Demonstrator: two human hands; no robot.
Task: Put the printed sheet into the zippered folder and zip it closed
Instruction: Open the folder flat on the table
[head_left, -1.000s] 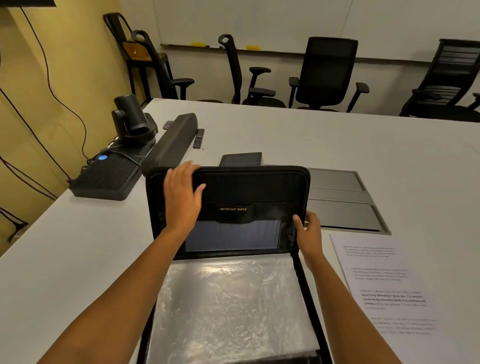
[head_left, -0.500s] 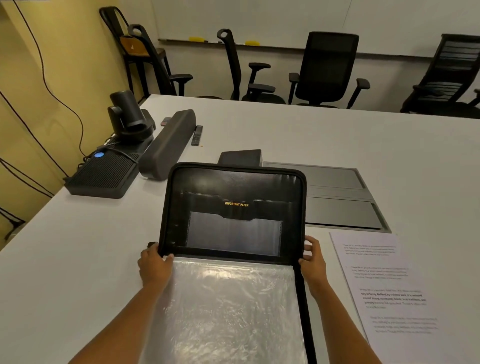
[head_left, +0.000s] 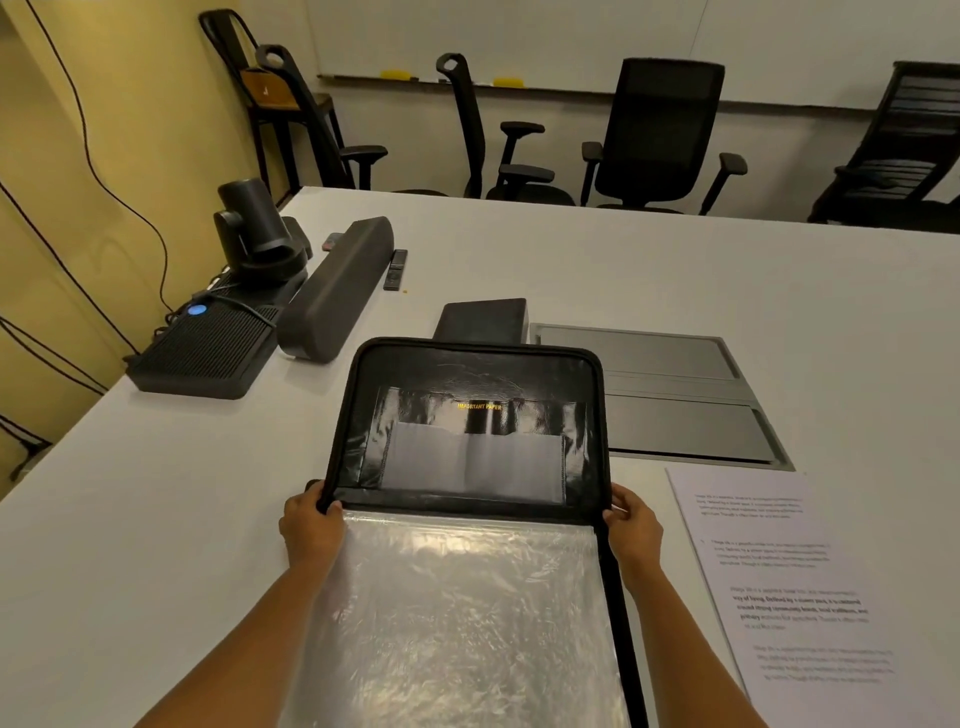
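The black zippered folder (head_left: 470, 374) lies open on the white table in front of me, its lid laid back away from me and clear plastic sleeves (head_left: 467, 613) showing in the near half. My left hand (head_left: 311, 525) grips the folder's left edge at the hinge. My right hand (head_left: 631, 525) grips its right edge at the same height. The printed sheet (head_left: 789, 582) lies flat on the table just right of the folder, untouched.
A black speaker bar (head_left: 332, 291), a conference camera (head_left: 254, 234) and a flat black unit (head_left: 202, 353) stand at the left. A dark cable-hatch panel (head_left: 675, 395) is set into the table behind the folder. Office chairs (head_left: 660, 135) line the far edge.
The lid has dropped back from upright to lying open. My left hand slid from the lid's top edge down to the hinge on the left; my right hand stayed at the right edge.
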